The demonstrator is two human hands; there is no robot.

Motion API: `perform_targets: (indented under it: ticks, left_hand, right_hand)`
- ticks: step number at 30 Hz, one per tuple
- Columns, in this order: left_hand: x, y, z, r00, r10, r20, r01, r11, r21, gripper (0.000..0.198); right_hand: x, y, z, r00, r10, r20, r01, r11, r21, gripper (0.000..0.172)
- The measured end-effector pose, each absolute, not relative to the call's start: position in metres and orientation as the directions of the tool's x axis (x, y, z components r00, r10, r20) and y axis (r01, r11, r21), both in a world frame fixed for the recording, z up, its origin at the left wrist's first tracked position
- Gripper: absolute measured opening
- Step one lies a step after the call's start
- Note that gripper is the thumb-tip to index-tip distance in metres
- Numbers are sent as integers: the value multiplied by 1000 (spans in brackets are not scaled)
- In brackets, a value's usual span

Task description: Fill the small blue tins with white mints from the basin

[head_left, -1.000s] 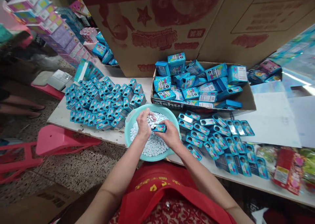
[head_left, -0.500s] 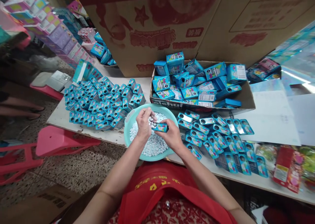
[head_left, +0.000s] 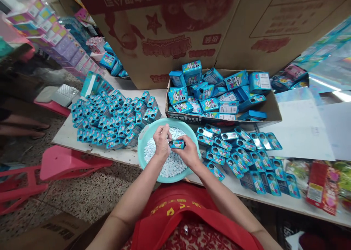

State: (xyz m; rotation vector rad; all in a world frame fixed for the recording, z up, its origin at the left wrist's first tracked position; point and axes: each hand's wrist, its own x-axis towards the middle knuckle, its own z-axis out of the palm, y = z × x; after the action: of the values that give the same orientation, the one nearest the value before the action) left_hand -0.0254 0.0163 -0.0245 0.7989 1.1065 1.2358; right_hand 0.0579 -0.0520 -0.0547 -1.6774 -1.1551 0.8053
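My right hand [head_left: 189, 151] grips a small blue tin [head_left: 177, 144] over a turquoise plastic bowl [head_left: 141, 151]. The tin's end with a dark round hole points left. My left hand [head_left: 162, 142] is held close against that end, fingers curled together around a few small white candies, mostly hidden by the fingers. Below both hands, the bowl is filled with loose white candies [head_left: 171, 165]. To the right of the bowl stand several similar tins [head_left: 216, 159], some with a hole showing on top. Left of it, many more tins [head_left: 115, 120] are packed closely together.
Behind the bowl lies an open cardboard tray [head_left: 225, 122] heaped with blue tins. A tall cardboard carton [head_left: 175, 30] rises behind it. Red packets [head_left: 322, 187] sit at the table's right front. A pink stool [head_left: 68, 164] is at the left, and another person's legs [head_left: 22, 123] show beyond.
My left hand has come closer to the tin's holed end, and its fingers have drawn together. The tin has shifted slightly left and down. The whole view has moved a little.
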Motion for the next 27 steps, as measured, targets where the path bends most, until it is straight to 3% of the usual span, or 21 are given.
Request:
perform_targets:
  ticks: [5,15,20,22,24,25,27]
  left_hand:
    - [-26,17,-22,3,971,-240,-397,222,890,29]
    - [-25,13,-21,27,971,-236,-355,230,906,24]
    - [-35,27,-25,21,963,-268,-360,257,897,27]
    - [-47,34,-38,24,962,-272,-181,272,945,27]
    - [-65,38,-57,109,962,-249,220,221,950,30]
    - [-74,38,-67,208,948,-239,471,118,875,30]
    - [-89,36,-88,341,904,-257,800,-136,584,38]
  right_hand:
    - [58,-54,-60,348,936,-62,259,-159,-953,27]
    - [57,-55,-63,381,921,-87,232,-186,-955,29]
    - [63,-69,-48,394,905,-162,88,-212,-973,36]
    - [73,-87,-33,398,901,-170,40,-203,-978,39]
    - [87,-116,-16,425,891,-160,33,-192,-981,40]
    - [95,-135,-9,450,880,-153,45,-194,-980,40]
    - [112,-178,0,536,828,-167,71,-241,-968,39]
